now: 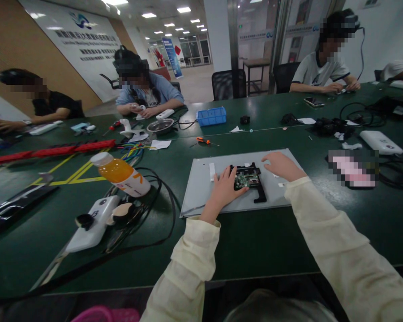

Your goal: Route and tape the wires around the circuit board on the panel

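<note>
Spreading its fingers, the left hand [224,188] is lying over the left edge of the circuit board [247,180] and black frame [261,193]; the right hand [283,165] is bending its fingers near the frame's far right corner, any pinch being impossible to tell; board and frame are resting together on the gray panel [196,192]; the board is already sitting within the frame, uncovered; its fastening, hence what is remaining, is not showing; an orange-handled screwdriver [203,140] is lying beyond the panel.
</note>
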Demonstrator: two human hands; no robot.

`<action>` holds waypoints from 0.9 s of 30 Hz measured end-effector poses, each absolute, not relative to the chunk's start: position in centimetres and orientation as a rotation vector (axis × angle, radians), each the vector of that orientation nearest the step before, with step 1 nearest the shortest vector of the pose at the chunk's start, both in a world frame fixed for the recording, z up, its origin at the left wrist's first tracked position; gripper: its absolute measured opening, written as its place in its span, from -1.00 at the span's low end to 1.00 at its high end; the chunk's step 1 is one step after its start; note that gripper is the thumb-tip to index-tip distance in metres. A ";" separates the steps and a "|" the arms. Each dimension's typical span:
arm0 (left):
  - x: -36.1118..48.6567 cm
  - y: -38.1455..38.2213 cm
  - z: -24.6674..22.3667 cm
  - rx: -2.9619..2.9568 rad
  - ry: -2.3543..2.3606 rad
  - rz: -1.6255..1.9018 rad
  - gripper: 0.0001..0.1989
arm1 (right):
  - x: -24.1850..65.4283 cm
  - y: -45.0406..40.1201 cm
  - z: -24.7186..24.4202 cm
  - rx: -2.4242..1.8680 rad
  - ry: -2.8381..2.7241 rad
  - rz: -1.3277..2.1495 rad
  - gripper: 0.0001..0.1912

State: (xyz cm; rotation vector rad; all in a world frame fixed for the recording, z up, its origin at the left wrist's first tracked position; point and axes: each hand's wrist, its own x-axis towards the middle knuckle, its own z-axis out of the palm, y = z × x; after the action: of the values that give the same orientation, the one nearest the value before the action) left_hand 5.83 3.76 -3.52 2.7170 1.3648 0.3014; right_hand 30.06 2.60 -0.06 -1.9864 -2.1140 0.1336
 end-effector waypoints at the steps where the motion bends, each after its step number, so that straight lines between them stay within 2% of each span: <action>1: 5.9 3.7 -3.3 2.737 1.351 0.311 -0.14 | 31.0 2.2 -0.4 -1.982 -2.081 0.155 -0.67; 9: 7.0 2.2 -2.1 2.931 1.097 0.368 -0.41 | 35.1 -0.1 -4.8 -1.971 -1.876 0.308 -0.68; 14: 7.5 1.6 -2.3 3.005 0.853 0.341 -0.54 | 34.9 -0.3 -5.7 -1.933 -1.886 0.245 -0.64; 23: 7.7 1.9 -2.6 2.951 0.817 0.326 -0.57 | 34.2 -0.4 -5.4 -1.914 -1.798 0.295 -0.86; 27: 7.7 1.9 -2.6 2.942 0.825 0.324 -0.58 | 33.7 -1.0 -4.6 -1.868 -1.599 0.456 -0.87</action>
State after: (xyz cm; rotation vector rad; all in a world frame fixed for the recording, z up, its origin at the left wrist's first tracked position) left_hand 7.72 1.87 -2.56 2.9424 0.8248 0.3236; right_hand 33.66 -0.95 -4.65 -1.8684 -1.5989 0.4557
